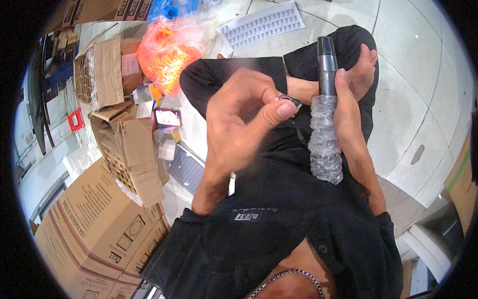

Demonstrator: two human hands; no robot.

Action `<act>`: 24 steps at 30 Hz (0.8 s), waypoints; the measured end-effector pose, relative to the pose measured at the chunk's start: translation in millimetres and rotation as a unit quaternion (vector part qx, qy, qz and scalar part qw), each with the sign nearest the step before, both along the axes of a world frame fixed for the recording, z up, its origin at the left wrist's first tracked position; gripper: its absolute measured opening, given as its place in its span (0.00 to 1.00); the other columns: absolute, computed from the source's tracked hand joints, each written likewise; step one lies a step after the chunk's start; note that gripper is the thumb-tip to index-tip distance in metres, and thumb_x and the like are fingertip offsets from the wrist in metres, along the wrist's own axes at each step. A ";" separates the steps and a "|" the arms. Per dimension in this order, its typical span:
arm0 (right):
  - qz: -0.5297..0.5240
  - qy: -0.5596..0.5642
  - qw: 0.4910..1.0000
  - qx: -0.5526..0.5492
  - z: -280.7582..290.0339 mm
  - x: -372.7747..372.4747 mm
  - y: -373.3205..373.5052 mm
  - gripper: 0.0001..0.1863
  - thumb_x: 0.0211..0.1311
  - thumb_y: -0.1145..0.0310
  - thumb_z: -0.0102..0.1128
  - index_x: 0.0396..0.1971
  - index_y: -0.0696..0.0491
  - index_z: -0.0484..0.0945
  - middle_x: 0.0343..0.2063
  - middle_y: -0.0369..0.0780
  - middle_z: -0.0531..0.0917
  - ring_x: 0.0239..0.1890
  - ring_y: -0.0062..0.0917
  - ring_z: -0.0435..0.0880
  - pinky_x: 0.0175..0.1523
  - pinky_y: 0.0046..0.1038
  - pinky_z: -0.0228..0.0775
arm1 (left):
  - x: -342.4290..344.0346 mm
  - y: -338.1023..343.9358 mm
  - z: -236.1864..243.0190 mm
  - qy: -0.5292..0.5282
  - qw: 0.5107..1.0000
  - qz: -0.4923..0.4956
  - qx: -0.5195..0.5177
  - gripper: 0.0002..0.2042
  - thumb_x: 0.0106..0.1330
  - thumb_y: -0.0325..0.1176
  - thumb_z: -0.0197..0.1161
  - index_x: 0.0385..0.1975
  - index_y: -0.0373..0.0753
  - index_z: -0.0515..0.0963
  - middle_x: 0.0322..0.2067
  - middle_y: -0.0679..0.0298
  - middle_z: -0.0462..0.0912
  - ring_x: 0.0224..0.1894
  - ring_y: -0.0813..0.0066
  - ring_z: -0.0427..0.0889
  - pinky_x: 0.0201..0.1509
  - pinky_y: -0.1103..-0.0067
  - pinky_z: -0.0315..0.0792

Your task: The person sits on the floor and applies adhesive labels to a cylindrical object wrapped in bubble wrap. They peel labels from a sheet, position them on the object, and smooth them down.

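Note:
My right hand is closed round a dark microphone, its thumb along the handle and its fingers mostly hidden behind. The bare handle end, with a shiny grey band, points away from me. Bubble wrap covers the rest in bunched layers, so the other end cannot be seen. Left of it, my left hand pinches a small dark-and-white sticker between thumb and forefinger, apart from the microphone. A white sheet with rows of small printed labels lies on the floor beyond my crossed legs.
Orange mesh padding in a clear bag lies at the far left. Open cardboard boxes with dividers stand left, beside a lit phone, small cartons and a grey gridded panel. A large printed carton fills the near left.

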State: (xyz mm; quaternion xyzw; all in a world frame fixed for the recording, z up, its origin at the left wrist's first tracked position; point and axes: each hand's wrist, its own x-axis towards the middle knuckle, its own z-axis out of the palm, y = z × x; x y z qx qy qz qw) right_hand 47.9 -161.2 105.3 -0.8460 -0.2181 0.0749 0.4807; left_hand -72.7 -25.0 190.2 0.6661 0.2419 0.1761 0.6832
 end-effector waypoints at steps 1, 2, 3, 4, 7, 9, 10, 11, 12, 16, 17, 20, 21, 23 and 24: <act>0.003 0.017 1.000 0.013 3.9 0.5 -1.1 0.39 0.70 0.56 0.47 0.69 0.64 0.43 0.70 0.55 0.40 0.74 0.44 0.32 0.74 0.42 0.22 | 0.9 6.0 -0.4 0.018 0.999 -0.029 -0.032 0.09 0.60 0.28 0.70 0.27 0.34 0.75 0.32 0.66 0.77 0.33 0.83 0.75 0.39 0.85 0.70; 0.026 0.071 0.997 0.032 9.9 -0.2 1.2 0.39 0.70 0.56 0.47 0.69 0.64 0.43 0.70 0.55 0.40 0.74 0.44 0.32 0.74 0.42 0.22 | 2.4 7.9 -4.8 0.034 0.995 -0.049 -0.076 0.09 0.61 0.28 0.69 0.28 0.35 0.75 0.33 0.66 0.77 0.35 0.82 0.75 0.41 0.84 0.70; 0.054 0.148 0.986 0.051 15.6 -3.2 2.0 0.39 0.70 0.56 0.48 0.69 0.64 0.43 0.70 0.56 0.40 0.74 0.44 0.32 0.74 0.42 0.22 | 3.3 8.6 -11.7 0.050 0.989 -0.069 -0.120 0.08 0.61 0.29 0.68 0.28 0.36 0.74 0.33 0.66 0.77 0.37 0.81 0.75 0.44 0.83 0.69; 0.080 0.224 0.969 0.070 21.5 -5.9 1.3 0.39 0.70 0.56 0.48 0.69 0.64 0.43 0.70 0.56 0.40 0.74 0.43 0.32 0.74 0.42 0.22 | 5.4 8.8 -16.0 0.066 0.980 -0.090 -0.163 0.08 0.62 0.30 0.68 0.29 0.36 0.74 0.34 0.66 0.77 0.39 0.80 0.75 0.46 0.82 0.69; 0.125 0.406 0.896 0.129 31.5 -7.3 -0.5 0.40 0.69 0.56 0.48 0.69 0.65 0.42 0.70 0.56 0.40 0.74 0.43 0.32 0.74 0.41 0.22 | 14.9 8.7 -19.7 0.096 0.973 -0.130 -0.162 0.08 0.62 0.31 0.68 0.30 0.36 0.75 0.34 0.69 0.77 0.38 0.83 0.73 0.45 0.83 0.68; 0.132 0.453 0.869 0.148 33.2 -7.7 -0.9 0.40 0.69 0.57 0.48 0.69 0.65 0.42 0.70 0.56 0.40 0.74 0.43 0.31 0.74 0.41 0.21 | 21.1 7.5 -24.7 0.097 0.978 -0.127 -0.135 0.08 0.63 0.31 0.68 0.30 0.35 0.76 0.32 0.69 0.78 0.36 0.85 0.73 0.41 0.85 0.67; 0.132 0.460 0.865 0.153 33.5 -7.5 -1.4 0.40 0.69 0.57 0.48 0.69 0.65 0.42 0.70 0.57 0.40 0.74 0.43 0.31 0.74 0.41 0.21 | 23.9 8.3 -28.9 0.097 0.979 -0.124 -0.129 0.09 0.62 0.32 0.69 0.30 0.35 0.77 0.31 0.69 0.78 0.34 0.85 0.74 0.39 0.86 0.67; 0.131 0.456 0.867 0.156 34.0 -8.1 -1.4 0.40 0.69 0.57 0.48 0.69 0.65 0.41 0.70 0.57 0.40 0.74 0.43 0.31 0.74 0.40 0.21 | 26.1 7.5 -30.9 0.097 0.980 -0.122 -0.123 0.09 0.62 0.32 0.69 0.30 0.35 0.77 0.29 0.69 0.79 0.32 0.86 0.74 0.37 0.86 0.67; 0.124 0.438 0.877 0.153 33.5 -9.3 -1.0 0.40 0.69 0.57 0.48 0.69 0.65 0.41 0.70 0.57 0.39 0.74 0.43 0.31 0.74 0.40 0.21 | 28.6 4.9 -28.9 0.115 0.982 -0.113 -0.097 0.09 0.62 0.33 0.70 0.29 0.34 0.77 0.27 0.70 0.79 0.30 0.86 0.74 0.35 0.86 0.67; 0.059 0.174 0.974 0.131 30.1 -11.7 0.7 0.41 0.69 0.57 0.48 0.69 0.66 0.40 0.70 0.57 0.39 0.74 0.43 0.30 0.74 0.40 0.20 | 35.1 -1.7 -24.9 0.153 0.986 -0.072 -0.003 0.11 0.59 0.33 0.72 0.25 0.34 0.78 0.21 0.70 0.79 0.25 0.86 0.74 0.29 0.84 0.68; 0.033 0.089 0.989 0.115 26.7 -11.1 1.0 0.41 0.69 0.58 0.48 0.69 0.66 0.40 0.70 0.58 0.39 0.74 0.42 0.30 0.74 0.39 0.20 | 34.4 -2.8 -26.6 0.155 0.986 -0.063 0.016 0.11 0.58 0.33 0.73 0.24 0.34 0.78 0.20 0.71 0.79 0.24 0.85 0.74 0.29 0.84 0.68; 0.028 0.060 0.996 0.056 20.9 -9.9 -2.5 0.41 0.68 0.58 0.48 0.69 0.65 0.40 0.70 0.56 0.39 0.74 0.40 0.31 0.74 0.38 0.21 | 29.4 -3.8 -18.4 0.157 0.976 -0.070 0.133 0.08 0.58 0.28 0.71 0.25 0.34 0.78 0.23 0.67 0.80 0.27 0.84 0.77 0.30 0.85 0.69; 0.058 0.152 0.982 0.097 21.1 -5.5 -8.7 0.37 0.69 0.57 0.47 0.67 0.63 0.45 0.66 0.53 0.46 0.70 0.37 0.38 0.71 0.36 0.29 | 25.1 -1.9 -12.2 0.111 0.989 -0.054 0.086 0.08 0.58 0.28 0.72 0.25 0.33 0.77 0.23 0.67 0.80 0.27 0.84 0.77 0.30 0.85 0.70; 0.086 0.317 0.932 0.157 22.3 2.6 -17.1 0.32 0.71 0.56 0.45 0.65 0.61 0.52 0.61 0.50 0.53 0.64 0.33 0.48 0.67 0.33 0.38 | 9.7 5.6 6.7 0.022 1.000 -0.018 -0.010 0.09 0.57 0.26 0.72 0.24 0.33 0.77 0.24 0.67 0.80 0.28 0.83 0.77 0.31 0.85 0.70; 0.081 0.352 0.917 0.170 24.1 1.4 -17.7 0.31 0.71 0.55 0.45 0.64 0.61 0.53 0.59 0.49 0.54 0.63 0.32 0.49 0.65 0.32 0.40 | 8.9 11.4 16.7 0.061 0.997 -0.036 -0.006 0.09 0.56 0.26 0.73 0.25 0.33 0.77 0.26 0.66 0.80 0.29 0.83 0.77 0.33 0.85 0.71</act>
